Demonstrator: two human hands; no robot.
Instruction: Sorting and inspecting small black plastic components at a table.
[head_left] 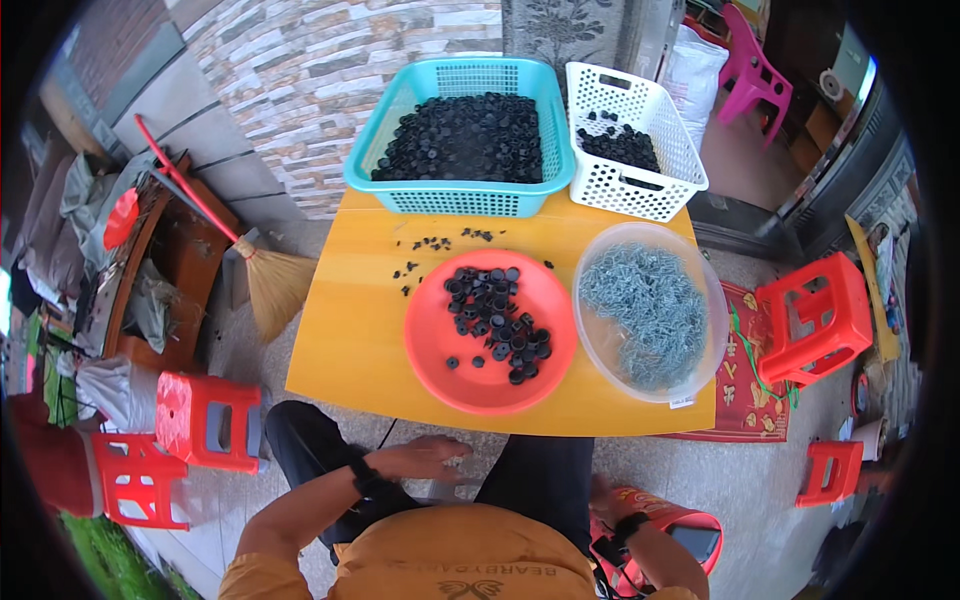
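My left hand (428, 458) is over my lap, below the table's near edge. Its fingers stretch to the right, slightly blurred, and hold nothing. My right hand (602, 498) hangs low beside my right thigh, next to a red round tub or stool (655, 505); its fingers are hard to make out. On the yellow table (350, 345) in front of me, a red plate (432, 365) carries loose black caps (497, 310). To its right, a clear round tray (600, 345) holds a heap of silvery screws (650, 310).
At the table's back stand a teal basket (455, 203) full of black parts and a white basket (680, 175) with fewer. Small black bits (430, 243) lie behind the plate. Red stools (205, 420) and a broom (268, 285) are left; another red stool (820, 315) is right.
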